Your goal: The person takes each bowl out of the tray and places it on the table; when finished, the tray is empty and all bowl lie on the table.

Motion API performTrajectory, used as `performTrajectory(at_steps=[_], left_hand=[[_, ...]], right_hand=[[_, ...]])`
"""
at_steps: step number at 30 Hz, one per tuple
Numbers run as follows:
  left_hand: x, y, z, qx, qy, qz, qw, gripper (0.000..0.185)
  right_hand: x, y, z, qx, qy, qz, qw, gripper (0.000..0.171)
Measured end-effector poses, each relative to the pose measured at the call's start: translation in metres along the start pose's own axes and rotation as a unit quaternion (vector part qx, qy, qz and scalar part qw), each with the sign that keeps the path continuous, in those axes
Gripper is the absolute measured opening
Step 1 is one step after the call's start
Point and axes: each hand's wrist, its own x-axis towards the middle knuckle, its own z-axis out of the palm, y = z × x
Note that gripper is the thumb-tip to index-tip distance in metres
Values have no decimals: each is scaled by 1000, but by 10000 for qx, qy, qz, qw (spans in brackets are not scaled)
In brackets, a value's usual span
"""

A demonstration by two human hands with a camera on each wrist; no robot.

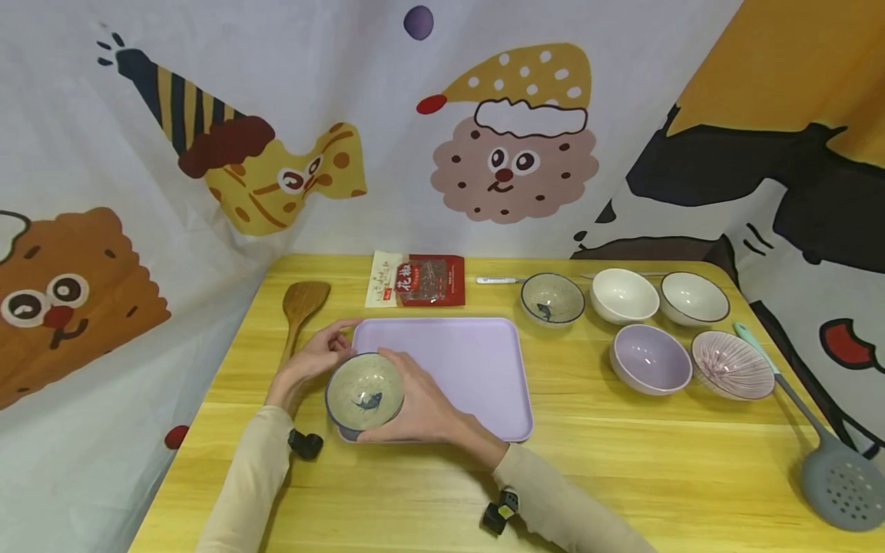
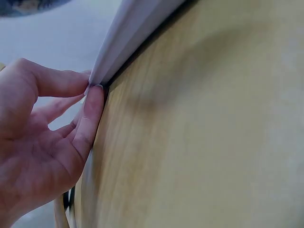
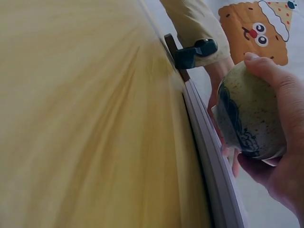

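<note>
A speckled bowl (image 1: 365, 392) with a blue fish painted inside is held by my right hand (image 1: 425, 403), thumb and fingers spread around its side. In the right wrist view the bowl (image 3: 254, 114) appears above the tray, its painted outside facing the camera. My left hand (image 1: 314, 361) is at the left end of the lilac tray (image 1: 470, 369). Seen from the left wrist, the left hand (image 2: 47, 123) pinches the tray's rim (image 2: 118, 42) between thumb and fingers. The bowl covers the tray's near left corner in the head view.
Left of the tray lies a wooden spatula (image 1: 304, 303). Behind it is a red spice packet (image 1: 432, 280). To the right stand another fish bowl (image 1: 553, 299), two white bowls (image 1: 624, 296), a purple bowl (image 1: 650, 359), a striped bowl (image 1: 733, 365) and a grey skimmer (image 1: 843, 484).
</note>
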Motion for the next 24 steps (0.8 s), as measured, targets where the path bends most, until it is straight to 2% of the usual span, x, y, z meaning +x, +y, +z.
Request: performTrajectory(at_steps=[6,15,24], left_hand=[[-1,-1,1,-62,-38,23,10000,59],[2,-3,-1,-208,-142,-100,9996,62],[0,0,-2,-212,-186,-231,9993,62]], right_hand=[[-5,1,-12,162,313,122,9993,124],[-17,4,-38,-136,862,220,9959,124],[-32,18,-64,-263,1548,263,9872,123]])
